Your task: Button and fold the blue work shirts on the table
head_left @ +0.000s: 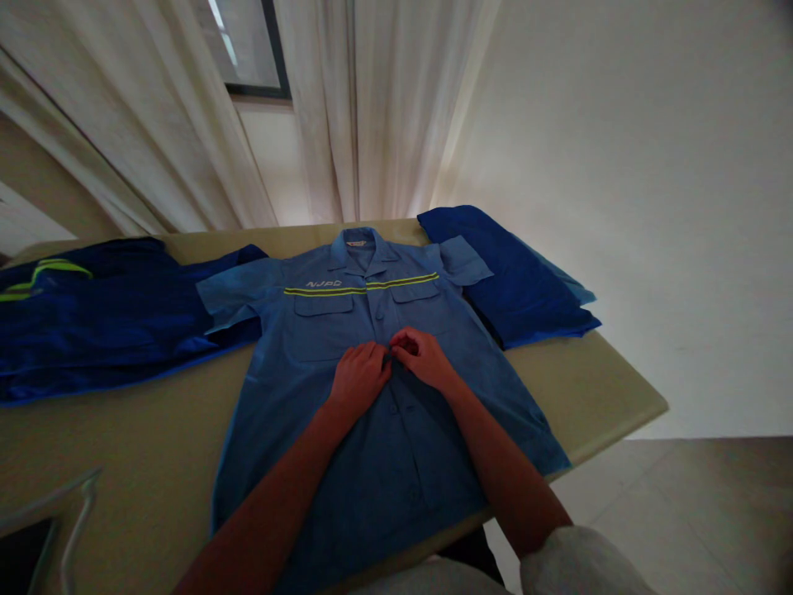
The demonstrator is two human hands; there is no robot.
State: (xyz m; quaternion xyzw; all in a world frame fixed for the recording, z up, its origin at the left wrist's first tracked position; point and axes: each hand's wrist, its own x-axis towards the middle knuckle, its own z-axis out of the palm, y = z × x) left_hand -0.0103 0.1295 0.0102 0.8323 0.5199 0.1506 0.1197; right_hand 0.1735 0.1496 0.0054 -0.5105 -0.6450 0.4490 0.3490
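Where the blue shirt [322, 430] lies flat, left hand [359, 376] and right hand [422, 355] — both curled — pinch its placket [379, 312].

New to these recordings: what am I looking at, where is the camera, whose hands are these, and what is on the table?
There is no machine here. One camera sits on a person's head and looks down, so the two bare arms coming in from below are that person's own. The left hand and right hand meet at the middle of a blue shirt, pinching its front button strip. The shirt lies flat, front up, on a beige table. A dark blue garment lies to its left, a folded blue garment to its right.
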